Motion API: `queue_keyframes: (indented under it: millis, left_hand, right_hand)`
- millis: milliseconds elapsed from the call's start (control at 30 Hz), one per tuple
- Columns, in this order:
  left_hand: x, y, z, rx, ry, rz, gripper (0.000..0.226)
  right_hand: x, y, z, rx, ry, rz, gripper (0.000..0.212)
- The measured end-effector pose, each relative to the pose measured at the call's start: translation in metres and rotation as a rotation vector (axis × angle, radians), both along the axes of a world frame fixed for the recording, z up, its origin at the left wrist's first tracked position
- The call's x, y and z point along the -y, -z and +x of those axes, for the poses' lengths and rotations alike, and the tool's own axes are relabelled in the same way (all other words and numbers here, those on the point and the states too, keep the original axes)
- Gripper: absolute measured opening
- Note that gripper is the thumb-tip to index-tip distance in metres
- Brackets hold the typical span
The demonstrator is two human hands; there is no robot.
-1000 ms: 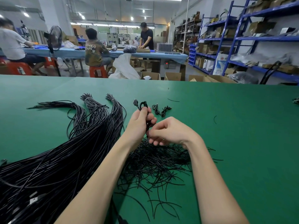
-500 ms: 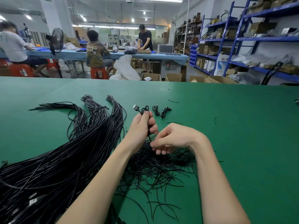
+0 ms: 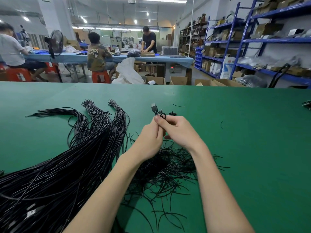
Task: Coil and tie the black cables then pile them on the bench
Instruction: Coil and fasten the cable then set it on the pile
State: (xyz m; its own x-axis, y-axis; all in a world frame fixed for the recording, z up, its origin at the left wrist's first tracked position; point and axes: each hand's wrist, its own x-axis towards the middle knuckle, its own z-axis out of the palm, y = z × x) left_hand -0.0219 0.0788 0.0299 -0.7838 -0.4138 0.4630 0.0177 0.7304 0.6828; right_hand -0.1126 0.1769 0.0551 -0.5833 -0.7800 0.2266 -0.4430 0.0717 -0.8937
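Observation:
Over the green bench (image 3: 235, 148), my left hand (image 3: 149, 137) and my right hand (image 3: 180, 132) meet around one coiled black cable (image 3: 159, 114). Its plug (image 3: 154, 107) sticks up above my fingertips. Both hands pinch the coil, fingers curled round it. A big sheaf of long black cables (image 3: 70, 158) fans across the bench to the left. Under my wrists lies a heap of short black tie wires (image 3: 165, 169). A few tied coils (image 3: 171, 113) lie just behind my hands, mostly hidden.
Stray tie wires (image 3: 222, 125) dot the bench to the right, and a small black bundle (image 3: 307, 105) sits at the right edge. Beyond the bench are cardboard boxes (image 3: 178, 80), blue shelving (image 3: 252, 47), and people at a blue table (image 3: 117, 56).
My right hand has risen from the tie-wire heap and joined my left hand on the coil. Both hands moved slightly forward and up.

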Motion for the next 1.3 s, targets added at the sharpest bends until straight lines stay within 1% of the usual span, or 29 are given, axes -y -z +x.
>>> queue_keyframes:
  millis: [67, 133, 200, 267, 300, 367, 533, 600, 700, 800, 900, 1033, 1100, 1233, 1300]
  left_hand:
    - [0.001, -0.003, 0.001, 0.032, 0.006, -0.033, 0.018]
    - [0.001, -0.003, 0.001, 0.088, 0.038, -0.037, 0.018]
    - [0.002, -0.003, 0.001, 0.163, 0.085, 0.020, 0.022]
    - [0.003, -0.004, 0.001, 0.193, 0.129, 0.130, 0.028]
    - [0.002, -0.006, 0.001, 0.187, 0.165, 0.200, 0.028]
    - [-0.001, -0.010, 0.002, 0.168, 0.260, 0.382, 0.026]
    - [0.000, -0.018, 0.008, 0.094, 0.486, 0.977, 0.021]
    - [0.002, -0.020, 0.010, 0.076, 0.547, 1.122, 0.019]
    - [0.004, -0.021, 0.011, 0.100, 0.514, 1.206, 0.014]
    - [0.008, -0.022, 0.012, 0.178, 0.487, 1.279, 0.007]
    - [0.009, -0.023, 0.010, 0.204, 0.499, 1.449, 0.002]
    - [0.009, -0.020, 0.007, 0.177, 0.469, 1.542, 0.006]
    - [0.010, -0.019, 0.008, 0.168, 0.477, 1.605, 0.011]
    - [0.011, -0.020, 0.009, 0.143, 0.455, 1.638, 0.013]
    - [0.012, -0.018, 0.009, 0.136, 0.408, 1.570, 0.013]
  right_hand:
    - [0.000, 0.003, -0.002, -0.002, 0.009, -0.038, 0.026]
    - [0.002, 0.006, -0.004, -0.047, 0.035, -0.043, 0.024]
    - [0.005, 0.011, -0.006, -0.128, 0.102, -0.044, 0.017]
    - [0.007, 0.014, -0.006, -0.164, 0.168, -0.074, 0.013]
    - [0.007, 0.014, -0.006, -0.152, 0.175, -0.091, 0.013]
    - [0.007, 0.014, -0.007, -0.054, 0.147, -0.121, 0.012]
    - [0.002, 0.012, -0.006, 0.247, 0.058, -0.229, 0.016]
    - [0.001, 0.012, -0.006, 0.273, 0.048, -0.241, 0.016]
    - [0.000, 0.013, -0.007, 0.249, 0.049, -0.223, 0.015]
    - [-0.001, 0.015, -0.008, 0.299, 0.038, -0.239, 0.014]
    - [0.000, 0.018, -0.008, 0.330, 0.054, -0.250, 0.014]
    - [0.001, 0.020, -0.009, 0.227, 0.132, -0.192, 0.013]
    - [0.001, 0.021, -0.009, 0.184, 0.154, -0.179, 0.013]
    - [0.002, 0.021, -0.010, 0.141, 0.190, -0.188, 0.015]
    - [0.002, 0.021, -0.012, 0.149, 0.186, -0.174, 0.015]
